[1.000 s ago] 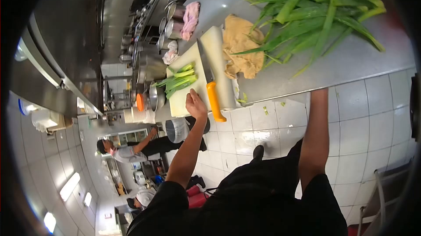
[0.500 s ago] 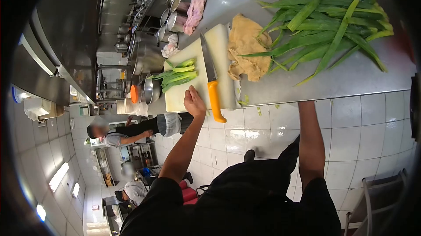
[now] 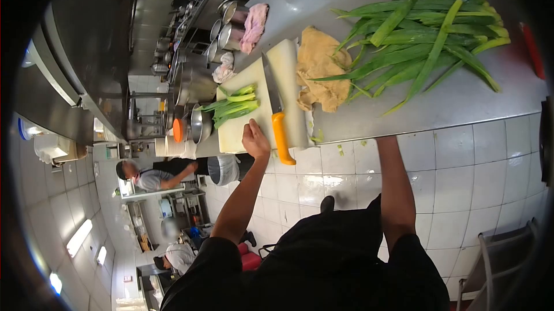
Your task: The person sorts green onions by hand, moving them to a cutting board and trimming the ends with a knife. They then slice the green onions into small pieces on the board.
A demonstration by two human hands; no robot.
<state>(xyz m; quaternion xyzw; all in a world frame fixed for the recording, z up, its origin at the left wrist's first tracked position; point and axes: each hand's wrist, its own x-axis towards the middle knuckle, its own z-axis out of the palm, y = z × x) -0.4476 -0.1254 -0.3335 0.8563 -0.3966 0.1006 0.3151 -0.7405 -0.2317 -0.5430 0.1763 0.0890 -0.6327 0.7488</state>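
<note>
My left hand (image 3: 255, 139) is at the near edge of a white cutting board (image 3: 239, 133), its fingers curled together with nothing visible in them. Just beyond it on the board lie cut green leek or scallion pieces (image 3: 234, 106). A knife (image 3: 279, 132) with an orange handle lies on the board to the right of that hand, its handle jutting past the counter edge. Only my right forearm (image 3: 395, 181) shows; the counter edge hides the hand. To the right of the board are a crumpled tan cloth (image 3: 323, 68) and a large pile of long green leaves (image 3: 427, 39).
Metal pots (image 3: 231, 36) and a pink cloth (image 3: 254, 28) are along the far side of the steel counter (image 3: 450, 109). A metal bowl (image 3: 201, 123) and an orange lid (image 3: 178, 130) stand beyond the board. Two people (image 3: 161, 178) are farther off at left.
The view has shifted slightly, and more of a red object shows at right. The nearer person in the background has moved an arm. My left hand stays beside the knife.
</note>
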